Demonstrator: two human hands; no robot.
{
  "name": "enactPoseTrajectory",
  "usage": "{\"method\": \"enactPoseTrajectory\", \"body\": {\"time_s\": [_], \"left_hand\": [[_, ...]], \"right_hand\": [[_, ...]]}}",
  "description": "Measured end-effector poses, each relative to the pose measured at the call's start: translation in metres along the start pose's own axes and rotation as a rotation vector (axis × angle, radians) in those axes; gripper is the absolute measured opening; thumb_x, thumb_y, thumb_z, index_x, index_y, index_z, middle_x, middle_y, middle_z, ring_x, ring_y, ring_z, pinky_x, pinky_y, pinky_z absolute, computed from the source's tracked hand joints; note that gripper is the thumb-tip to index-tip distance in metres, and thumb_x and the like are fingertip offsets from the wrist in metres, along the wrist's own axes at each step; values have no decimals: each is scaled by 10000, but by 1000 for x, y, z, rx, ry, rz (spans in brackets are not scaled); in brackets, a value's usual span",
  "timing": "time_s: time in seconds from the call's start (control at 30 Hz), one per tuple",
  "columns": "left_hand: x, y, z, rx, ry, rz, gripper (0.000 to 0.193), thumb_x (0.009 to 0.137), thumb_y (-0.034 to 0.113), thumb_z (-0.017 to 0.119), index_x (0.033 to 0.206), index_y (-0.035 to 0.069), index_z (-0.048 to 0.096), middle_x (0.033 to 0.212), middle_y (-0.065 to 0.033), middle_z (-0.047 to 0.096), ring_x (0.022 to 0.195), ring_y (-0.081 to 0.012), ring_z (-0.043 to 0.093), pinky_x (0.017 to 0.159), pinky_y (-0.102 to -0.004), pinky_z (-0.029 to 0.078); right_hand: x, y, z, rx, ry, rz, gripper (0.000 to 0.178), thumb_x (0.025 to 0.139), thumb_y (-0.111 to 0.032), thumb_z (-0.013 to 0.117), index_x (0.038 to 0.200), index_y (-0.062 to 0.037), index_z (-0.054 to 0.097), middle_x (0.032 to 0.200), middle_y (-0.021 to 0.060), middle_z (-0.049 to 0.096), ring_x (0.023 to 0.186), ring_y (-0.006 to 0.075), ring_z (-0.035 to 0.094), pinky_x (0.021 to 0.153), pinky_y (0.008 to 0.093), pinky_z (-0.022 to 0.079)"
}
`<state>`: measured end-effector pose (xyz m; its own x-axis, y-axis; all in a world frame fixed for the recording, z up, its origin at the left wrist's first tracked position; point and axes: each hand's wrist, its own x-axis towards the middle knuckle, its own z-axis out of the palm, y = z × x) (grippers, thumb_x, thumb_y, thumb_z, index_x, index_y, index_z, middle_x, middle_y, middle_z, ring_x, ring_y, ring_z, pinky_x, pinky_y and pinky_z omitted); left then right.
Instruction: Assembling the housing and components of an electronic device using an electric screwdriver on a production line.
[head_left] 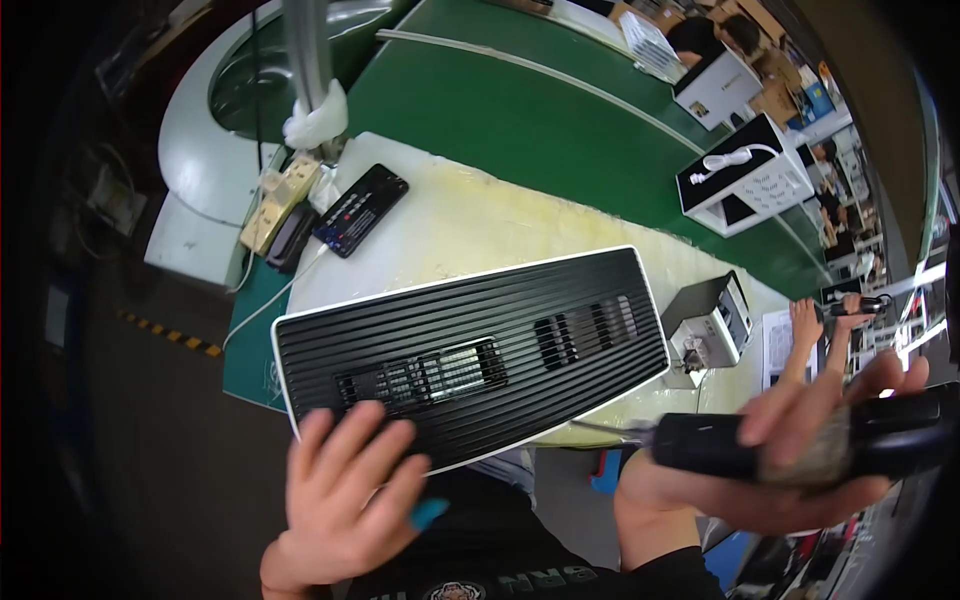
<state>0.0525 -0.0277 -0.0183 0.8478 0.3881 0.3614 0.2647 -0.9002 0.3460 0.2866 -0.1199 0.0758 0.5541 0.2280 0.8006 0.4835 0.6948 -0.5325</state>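
Observation:
A black ribbed panel with a white rim [460, 330], probably the face of an appliance housing, lies in front of me on the table. Two slotted openings show in its ribs. Over its near left corner is my left hand [345, 500], fingers spread, with something teal at one fingertip; whether it touches the panel I cannot tell. At the right, my right hand [790, 460] is wrapped round a black electric screwdriver [705, 447] with a taped grip. The tool lies level, its thin bit reaching left to the panel's near right edge.
A phone [365, 210] on a white cable lies beside a power strip [280, 205] and a metal post [308, 60]. A grey box [715, 320] stands right of the panel. Beyond runs a green conveyor belt [520, 110] with white housings [755, 180]. A co-worker's hands [805, 325] work at the right.

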Motion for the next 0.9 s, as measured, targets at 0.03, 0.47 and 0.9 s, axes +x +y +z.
{"method": "enactPoseTrajectory", "body": {"time_s": [0.03,0.47,0.9], "left_hand": [[-9,-8,5,22,57,-51,390,737,280,724,1047,65,620,1174,-173,611,1194,-406,520,1026,-585,318],[-18,-15,97,-268,556,-171,477,941,525,444,1121,84,418,1394,-222,368,1375,-500,206,1107,-610,186],[-2,-31,95,-438,453,98,423,818,390,598,1058,44,641,1267,-196,527,1274,-487,357,1036,-598,265]], "right_hand": [[6,-1,-28,-41,144,-69,699,975,-464,422,1446,0,194,1251,151,511,505,135,480,596,369,564],[-25,97,-257,-1003,435,-262,397,906,-122,519,1179,68,302,971,205,569,604,181,569,612,306,498],[-5,-23,-63,138,155,-34,560,955,-354,507,1345,-13,294,996,158,558,493,214,502,537,347,532]]}}
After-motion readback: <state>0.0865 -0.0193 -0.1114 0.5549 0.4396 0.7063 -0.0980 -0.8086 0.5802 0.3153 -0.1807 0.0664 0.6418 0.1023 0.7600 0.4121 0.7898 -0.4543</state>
